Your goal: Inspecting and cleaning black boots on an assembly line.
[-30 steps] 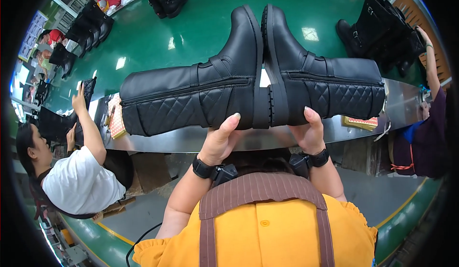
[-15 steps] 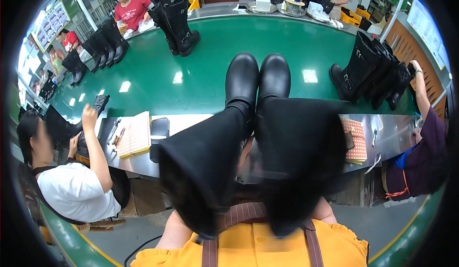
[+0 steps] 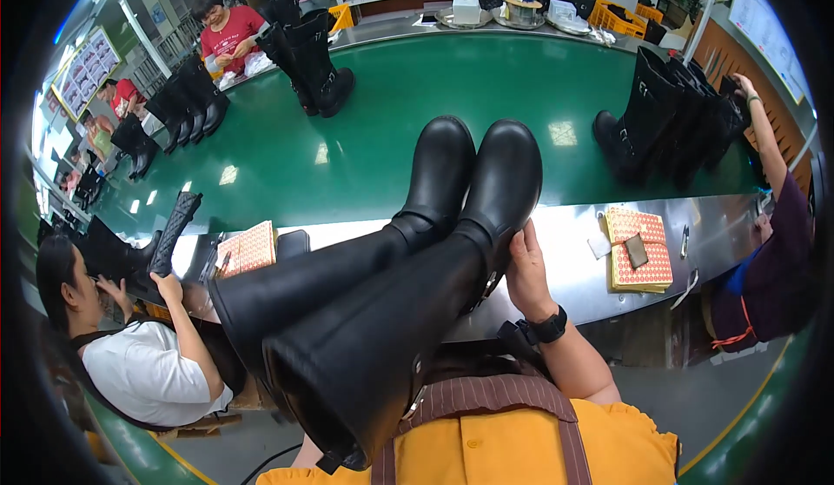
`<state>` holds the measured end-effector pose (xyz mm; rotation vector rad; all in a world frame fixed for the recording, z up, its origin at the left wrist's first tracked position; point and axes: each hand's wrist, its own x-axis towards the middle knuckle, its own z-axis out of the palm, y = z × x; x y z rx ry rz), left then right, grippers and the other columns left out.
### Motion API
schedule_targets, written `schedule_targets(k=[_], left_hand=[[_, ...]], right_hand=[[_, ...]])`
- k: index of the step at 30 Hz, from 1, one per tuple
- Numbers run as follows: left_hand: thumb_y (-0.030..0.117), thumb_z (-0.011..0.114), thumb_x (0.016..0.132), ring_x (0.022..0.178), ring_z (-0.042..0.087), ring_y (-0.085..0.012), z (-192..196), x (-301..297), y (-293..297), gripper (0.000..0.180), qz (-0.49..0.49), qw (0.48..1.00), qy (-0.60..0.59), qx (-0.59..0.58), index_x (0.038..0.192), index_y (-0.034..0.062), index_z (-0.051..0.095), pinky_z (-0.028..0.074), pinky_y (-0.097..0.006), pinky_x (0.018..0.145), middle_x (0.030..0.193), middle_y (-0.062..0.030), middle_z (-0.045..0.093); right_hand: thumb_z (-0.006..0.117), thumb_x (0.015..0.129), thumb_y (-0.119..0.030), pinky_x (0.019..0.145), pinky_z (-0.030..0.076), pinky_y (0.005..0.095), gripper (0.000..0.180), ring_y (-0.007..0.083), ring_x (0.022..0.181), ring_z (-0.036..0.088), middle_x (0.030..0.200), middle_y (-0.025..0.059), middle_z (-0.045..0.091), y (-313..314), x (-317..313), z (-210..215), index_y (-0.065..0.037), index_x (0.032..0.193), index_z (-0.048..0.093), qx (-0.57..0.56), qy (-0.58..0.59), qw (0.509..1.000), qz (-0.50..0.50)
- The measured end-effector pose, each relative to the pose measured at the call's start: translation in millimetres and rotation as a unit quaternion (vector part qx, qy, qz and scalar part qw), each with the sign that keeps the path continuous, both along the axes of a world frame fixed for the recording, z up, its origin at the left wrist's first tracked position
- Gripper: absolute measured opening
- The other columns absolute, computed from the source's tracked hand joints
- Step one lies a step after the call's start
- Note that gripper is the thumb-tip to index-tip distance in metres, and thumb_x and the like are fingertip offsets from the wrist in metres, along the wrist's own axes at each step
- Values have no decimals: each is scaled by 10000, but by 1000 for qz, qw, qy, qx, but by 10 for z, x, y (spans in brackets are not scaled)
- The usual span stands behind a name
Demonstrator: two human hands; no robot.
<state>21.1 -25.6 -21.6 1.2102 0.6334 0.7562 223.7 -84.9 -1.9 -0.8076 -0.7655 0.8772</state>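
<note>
Two tall black boots lie slantwise in front of me, toes pointing away and shaft openings toward my lower left. The right boot [image 3: 382,311] overlaps the left boot [image 3: 321,268]; straps cross their ankles, and metal buckles show along the right boot's side. My right hand [image 3: 528,272], with a dark watch on its wrist, grips the right boot at the outer edge of its foot, near the heel. Some of its fingers are hidden behind the boot. The boots cover my left hand completely, so what it holds cannot be seen.
A metal ledge [image 3: 565,242] borders the green table [image 3: 417,68]. Patterned bundles [image 3: 638,263] lie on the ledge to both sides. More black boots [image 3: 308,63] stand across the table and at right [image 3: 651,120]. Co-workers sit close on my left and right.
The boots' shafts have swung left and come together, with the right boot now over the left one. My right hand has come into view at the right boot's foot.
</note>
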Motion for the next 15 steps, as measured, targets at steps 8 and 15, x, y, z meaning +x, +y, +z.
schedule_targets(k=[8,15], left_hand=[[49,670,906,1054,588,-129,50,57,71,333,18,992,-101,-70,1233,19,615,480,-297,950,1171,-26,628],[-6,601,904,1148,597,-206,152,-2,45,379,10,983,-157,-99,1281,18,573,456,-383,1053,1245,-85,618]], right_hand=[[414,1042,-381,1070,414,358,557,220,1211,539,1329,144,550,-114,408,-320,45,1400,418,-43,177,977,107],[471,994,-405,1104,409,460,640,320,1250,526,1384,233,493,-574,893,-720,43,1442,376,-51,256,953,153]])
